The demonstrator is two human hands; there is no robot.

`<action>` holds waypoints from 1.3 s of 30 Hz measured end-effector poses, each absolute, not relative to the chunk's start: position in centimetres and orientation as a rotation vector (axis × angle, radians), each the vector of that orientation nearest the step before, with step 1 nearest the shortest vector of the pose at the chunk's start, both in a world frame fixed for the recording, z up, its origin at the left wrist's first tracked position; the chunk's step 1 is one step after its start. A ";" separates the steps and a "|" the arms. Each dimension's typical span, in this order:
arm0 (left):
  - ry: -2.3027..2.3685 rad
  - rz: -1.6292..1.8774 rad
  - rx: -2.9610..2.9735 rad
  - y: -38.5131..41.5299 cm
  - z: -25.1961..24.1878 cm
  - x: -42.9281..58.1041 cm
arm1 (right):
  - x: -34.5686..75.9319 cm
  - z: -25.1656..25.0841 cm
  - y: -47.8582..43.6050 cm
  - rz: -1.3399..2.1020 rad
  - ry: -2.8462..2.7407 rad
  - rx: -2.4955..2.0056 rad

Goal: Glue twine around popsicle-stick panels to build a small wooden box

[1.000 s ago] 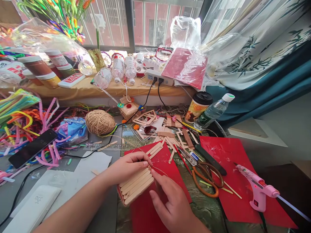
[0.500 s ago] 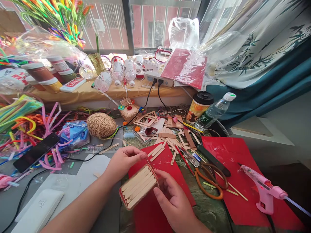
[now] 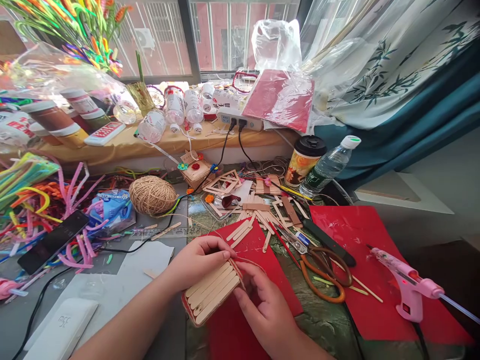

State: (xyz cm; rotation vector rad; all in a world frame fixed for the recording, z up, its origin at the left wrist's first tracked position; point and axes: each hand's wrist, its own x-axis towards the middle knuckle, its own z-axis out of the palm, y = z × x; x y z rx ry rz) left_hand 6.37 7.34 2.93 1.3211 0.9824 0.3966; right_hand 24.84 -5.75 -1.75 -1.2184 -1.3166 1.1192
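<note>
A small panel of wooden craft sticks (image 3: 212, 292) glued side by side on a red backing is held low in the middle, over a red paper sheet (image 3: 258, 280). My left hand (image 3: 198, 260) grips its upper left edge with curled fingers. My right hand (image 3: 262, 305) holds its right end, thumb and forefinger pinched at the top corner. A thin loop of twine (image 3: 249, 261) arcs from that corner. Both hands are closed on the panel.
Orange-handled scissors (image 3: 324, 280) and a pink glue gun (image 3: 405, 287) lie to the right on another red sheet (image 3: 352, 235). Loose craft sticks (image 3: 262, 215), a twine ball (image 3: 152, 195), a cup (image 3: 304, 160), a water bottle (image 3: 328, 167), a phone (image 3: 48, 242) and pipe cleaners (image 3: 30, 185) crowd the table.
The stick panel was lifted slightly off the red sheet and then brought back down between both hands. My left hand closed again on its upper edge.
</note>
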 end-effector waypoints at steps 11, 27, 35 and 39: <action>1.043 0.472 1.621 6.4 3.3 6.7 | 24.6 -2.8 -6.7 0.956 -1.294 -1.175; 0.777 0.399 2.067 5.2 5.8 7.2 | 25.3 -2.1 -6.4 0.969 -1.117 -1.213; 0.775 0.385 2.182 5.1 6.1 6.9 | 27.4 -0.8 -5.4 0.864 -1.121 -1.290; 0.763 0.387 2.266 4.9 6.3 6.9 | 28.0 0.0 -5.3 0.837 -1.210 -1.312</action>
